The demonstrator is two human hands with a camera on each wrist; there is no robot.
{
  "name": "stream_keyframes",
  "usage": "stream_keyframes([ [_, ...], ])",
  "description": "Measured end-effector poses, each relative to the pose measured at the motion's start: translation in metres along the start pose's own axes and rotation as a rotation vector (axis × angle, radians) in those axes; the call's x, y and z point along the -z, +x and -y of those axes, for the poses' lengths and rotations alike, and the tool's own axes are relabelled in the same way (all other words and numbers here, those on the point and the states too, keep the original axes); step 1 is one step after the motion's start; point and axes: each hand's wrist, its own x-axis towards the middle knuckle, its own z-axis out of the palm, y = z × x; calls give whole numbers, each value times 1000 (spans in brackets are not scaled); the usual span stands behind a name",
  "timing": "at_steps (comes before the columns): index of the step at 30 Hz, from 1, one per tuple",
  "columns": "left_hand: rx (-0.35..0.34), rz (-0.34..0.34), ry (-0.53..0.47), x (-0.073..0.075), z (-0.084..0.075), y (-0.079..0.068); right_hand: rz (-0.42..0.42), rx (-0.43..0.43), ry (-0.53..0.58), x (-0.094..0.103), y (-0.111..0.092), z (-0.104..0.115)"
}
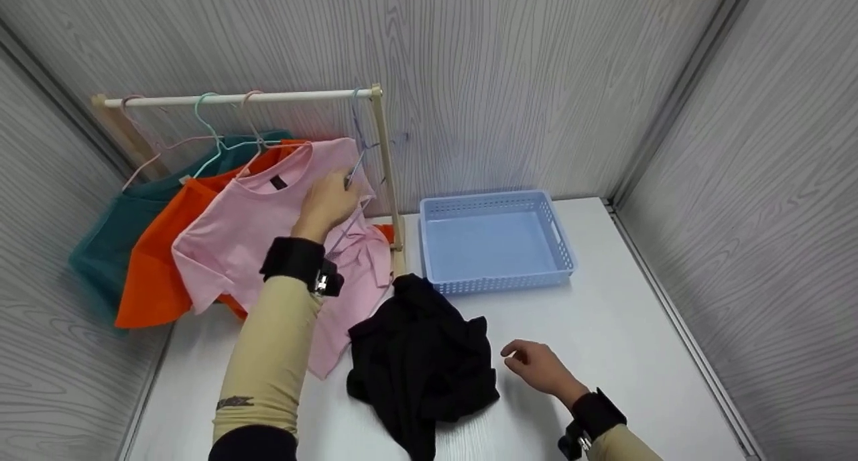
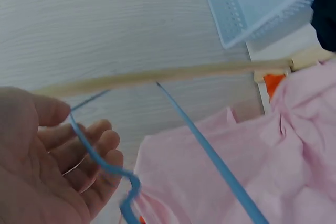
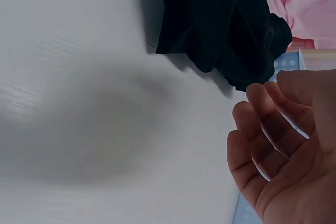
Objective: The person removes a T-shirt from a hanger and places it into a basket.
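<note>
My left hand (image 1: 328,203) is at the right end of the rack, in front of a pink shirt (image 1: 271,213). It holds a thin blue hanger (image 2: 215,156) between thumb and fingers; the hanger's hook is at the rail, and no garment is seen on it. Crumpled on the table lies a black garment (image 1: 422,360), below the rack's right post. Just right of that cloth, my right hand (image 1: 539,367) hovers over the table with loosely bent fingers, holding nothing. In the right wrist view its fingers (image 3: 244,153) are apart from the black cloth.
A small rack with a white rail (image 1: 295,97) carries an orange shirt (image 1: 161,260) and a teal shirt (image 1: 100,253) on hangers, left of the pink one. Behind the black cloth stands a blue basket (image 1: 496,283). Grey wood-grain panels (image 1: 536,79) enclose the table.
</note>
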Motion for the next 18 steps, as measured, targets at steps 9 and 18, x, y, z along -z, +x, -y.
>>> stream_keyframes([
  [9,-32,115,-248,-6,85,-70,26,61,-71,-9,40,30],
  [18,39,109,-211,-63,131,-131,64,-26,-242,-48,69,70],
])
